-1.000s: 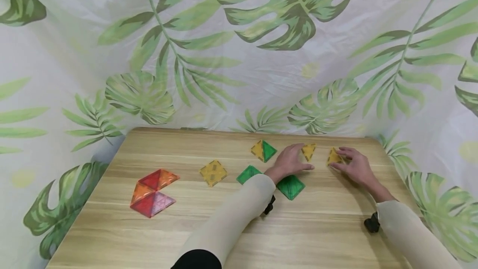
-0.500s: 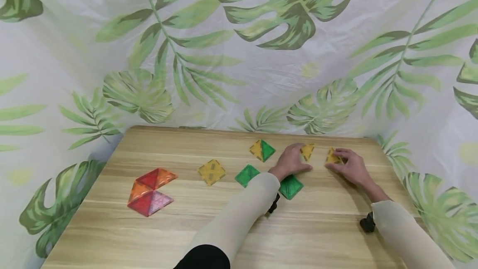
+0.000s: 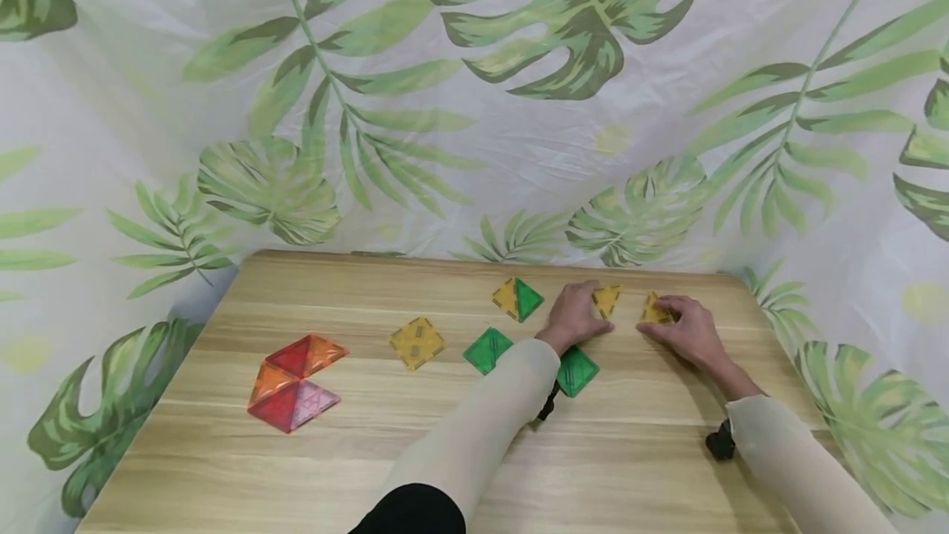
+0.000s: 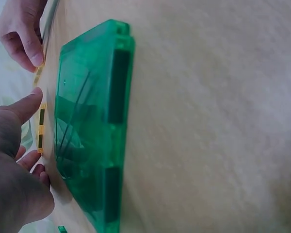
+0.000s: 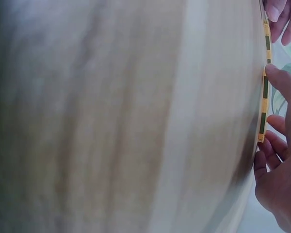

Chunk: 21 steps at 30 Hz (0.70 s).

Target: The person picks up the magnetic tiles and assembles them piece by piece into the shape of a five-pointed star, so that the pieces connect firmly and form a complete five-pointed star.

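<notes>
Starting from my left, a fan of red, orange and pink triangles (image 3: 278, 381) is lying flat on the wooden counter (image 3: 615, 476), its gap facing right. Next, a yellow square (image 3: 417, 343) is sitting alone, then a first green square (image 3: 488, 350). Just beyond that, a yellow-and-green pair of triangles (image 3: 516, 299) is forming a diamond, edges touching.

My left hand (image 3: 571, 318) is reaching over the counter, its wrist partly hiding a second green square (image 3: 578, 372). Its fingers are curving around the left yellow triangle (image 3: 607, 300), parted about as wide as the tile and holding it lightly; how firmly, I cannot tell. This tile is pointing towards me.

Across a narrow bare gap, the right yellow triangle (image 3: 654, 309) is pointing away from me. My right hand (image 3: 691, 330) is pinching it, thumb at its near left corner and the other fingers along its far side.

I seem to be lining these two up for joining, and they are not yet touching. The next move probably calls for steadying the left tile while sliding the right one leftward, low and level, until their slanted edges are meeting.
</notes>
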### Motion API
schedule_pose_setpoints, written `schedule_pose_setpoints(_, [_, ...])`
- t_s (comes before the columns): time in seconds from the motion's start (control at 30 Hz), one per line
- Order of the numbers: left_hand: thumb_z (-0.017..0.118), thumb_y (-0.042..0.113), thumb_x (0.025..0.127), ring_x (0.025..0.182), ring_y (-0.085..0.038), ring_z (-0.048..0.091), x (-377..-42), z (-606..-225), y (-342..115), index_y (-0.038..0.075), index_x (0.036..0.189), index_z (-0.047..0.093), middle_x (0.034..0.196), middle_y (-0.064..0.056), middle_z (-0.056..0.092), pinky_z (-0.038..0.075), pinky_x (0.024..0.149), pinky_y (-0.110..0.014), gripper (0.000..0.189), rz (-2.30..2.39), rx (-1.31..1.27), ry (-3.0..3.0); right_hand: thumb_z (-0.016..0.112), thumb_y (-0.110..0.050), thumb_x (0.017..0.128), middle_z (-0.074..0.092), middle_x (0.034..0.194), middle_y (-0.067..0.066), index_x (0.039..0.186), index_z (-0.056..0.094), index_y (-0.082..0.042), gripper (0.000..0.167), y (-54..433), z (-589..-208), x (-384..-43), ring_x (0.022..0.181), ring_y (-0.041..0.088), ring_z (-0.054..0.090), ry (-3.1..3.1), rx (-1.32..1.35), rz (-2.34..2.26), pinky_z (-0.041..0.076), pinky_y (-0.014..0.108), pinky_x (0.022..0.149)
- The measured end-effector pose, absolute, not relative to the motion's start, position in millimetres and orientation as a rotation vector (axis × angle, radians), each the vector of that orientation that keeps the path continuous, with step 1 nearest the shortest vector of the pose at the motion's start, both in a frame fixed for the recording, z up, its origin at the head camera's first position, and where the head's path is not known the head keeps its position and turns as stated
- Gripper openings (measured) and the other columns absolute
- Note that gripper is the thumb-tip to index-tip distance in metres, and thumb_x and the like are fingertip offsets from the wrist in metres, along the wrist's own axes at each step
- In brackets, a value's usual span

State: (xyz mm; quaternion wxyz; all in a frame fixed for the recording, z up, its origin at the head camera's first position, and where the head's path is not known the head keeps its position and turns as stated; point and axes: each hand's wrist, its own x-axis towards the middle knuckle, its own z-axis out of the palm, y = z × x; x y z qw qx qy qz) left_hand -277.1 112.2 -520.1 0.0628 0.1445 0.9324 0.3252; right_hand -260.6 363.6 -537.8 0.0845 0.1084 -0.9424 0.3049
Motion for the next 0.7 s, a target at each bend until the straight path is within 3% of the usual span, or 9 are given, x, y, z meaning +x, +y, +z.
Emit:
schedule_pose_setpoints(0.5, [0.087,0.035,0.09,0.141,-0.02,0.052,-278.3,-521.6,121.5,0.02,0.155,0.054,0.149,0.001,0.062,0.045,0.115,-0.032,0.074,0.9,0.352,2.891,0.089,-0.03,0.087,0.064,0.138,0.031,0.128,0.07,0.011,0.061,361.8,-536.9,-256.5,0.124,0.051,0.061,-2.839,0.329,0.91,0.052,0.064,0.099])
schedule_pose_setpoints(0.7, [0.088,0.035,0.09,0.131,-0.02,0.059,-278.7,-519.7,121.1,0.018,0.149,0.059,0.141,-0.002,0.067,0.051,0.106,-0.031,0.068,0.841,0.388,2.926,0.089,-0.03,0.087,0.064,0.139,0.03,0.127,0.07,0.011,0.06,361.8,-536.8,-257.5,0.124,0.05,0.062,-2.835,0.342,0.897,0.053,0.063,0.096])
